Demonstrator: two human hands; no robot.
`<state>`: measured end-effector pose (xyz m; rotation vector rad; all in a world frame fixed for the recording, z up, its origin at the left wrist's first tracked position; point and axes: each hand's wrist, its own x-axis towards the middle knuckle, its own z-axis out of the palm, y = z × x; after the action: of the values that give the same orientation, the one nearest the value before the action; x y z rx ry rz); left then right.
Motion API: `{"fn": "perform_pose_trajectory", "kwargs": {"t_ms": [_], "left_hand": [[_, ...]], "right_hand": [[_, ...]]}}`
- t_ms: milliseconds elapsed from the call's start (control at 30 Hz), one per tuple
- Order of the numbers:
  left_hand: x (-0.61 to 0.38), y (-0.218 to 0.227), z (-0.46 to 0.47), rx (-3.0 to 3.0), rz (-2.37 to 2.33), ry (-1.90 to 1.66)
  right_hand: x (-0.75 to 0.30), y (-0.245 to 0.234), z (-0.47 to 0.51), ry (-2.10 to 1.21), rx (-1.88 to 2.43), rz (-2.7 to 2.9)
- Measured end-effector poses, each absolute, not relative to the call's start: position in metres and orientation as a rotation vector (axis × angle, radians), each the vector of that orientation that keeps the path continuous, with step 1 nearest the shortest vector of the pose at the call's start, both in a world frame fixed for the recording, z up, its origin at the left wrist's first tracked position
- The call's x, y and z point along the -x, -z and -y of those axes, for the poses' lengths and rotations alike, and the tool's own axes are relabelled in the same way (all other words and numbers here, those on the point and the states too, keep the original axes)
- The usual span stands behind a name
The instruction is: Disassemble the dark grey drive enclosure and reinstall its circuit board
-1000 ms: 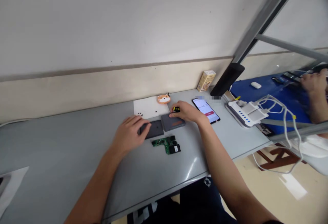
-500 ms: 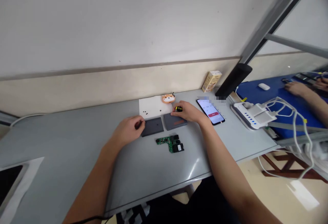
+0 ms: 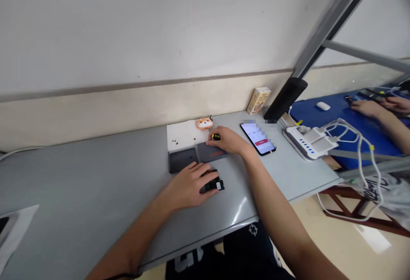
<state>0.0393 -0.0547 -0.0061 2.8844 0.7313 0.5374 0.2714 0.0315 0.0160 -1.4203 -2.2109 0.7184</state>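
Observation:
My left hand [image 3: 190, 185] is over the green circuit board [image 3: 211, 181], its thumb on the near side and its fingers on the far side, gripping it and covering most of it. The board's black connector end with a white label shows past the fingertips. In my right hand [image 3: 228, 139], closed fingers hold a small yellow-and-black handled tool [image 3: 216, 136], likely a screwdriver, its shaft hidden. That hand rests by the far edge of a dark grey case half [image 3: 211, 152]. Left of it lies a second, flat dark case half [image 3: 182, 160].
White paper [image 3: 182, 134] with several tiny black screws [image 3: 175, 142] and an orange animal-face case [image 3: 204, 123] lies behind. To the right are a phone [image 3: 258, 138], a carton [image 3: 259, 100], a black cylinder [image 3: 285, 99] and a corded power strip [image 3: 303, 143]. Another person's hands work farther right.
My left hand has left the flat case half's edge, moved right and toward me, and closed on the circuit board. My right hand stays by the case with its tool. The view shifted slightly.

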Motion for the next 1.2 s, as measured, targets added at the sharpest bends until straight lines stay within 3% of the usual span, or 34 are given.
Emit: {"fn": "perform_pose_trajectory", "kwargs": {"t_ms": [233,400,533,700,900,1200], "left_hand": [[-0.034,0.008,0.050,-2.858,-0.830,-0.463],[-0.021,0.003,0.035,-2.851,-0.886,-0.674],[0.008,-0.006,0.015,-2.726,-1.281,-0.912],[0.040,-0.007,-0.001,-2.524,-1.637,-0.849],[0.049,0.007,-0.009,-2.434,-1.633,-0.947],[0.042,0.010,-0.007,-2.420,-1.629,-0.826]], "right_hand": [[-0.271,-0.018,-0.030,-0.762,1.418,2.212],[-0.271,-0.019,-0.029,-0.655,1.445,2.157],[-0.276,-0.020,-0.031,-0.506,1.568,1.954],[-0.272,-0.013,-0.033,-0.500,1.797,2.029],[-0.260,-0.003,-0.033,-0.515,1.838,2.094],[-0.263,-0.004,-0.033,-0.539,1.822,2.102]]}}
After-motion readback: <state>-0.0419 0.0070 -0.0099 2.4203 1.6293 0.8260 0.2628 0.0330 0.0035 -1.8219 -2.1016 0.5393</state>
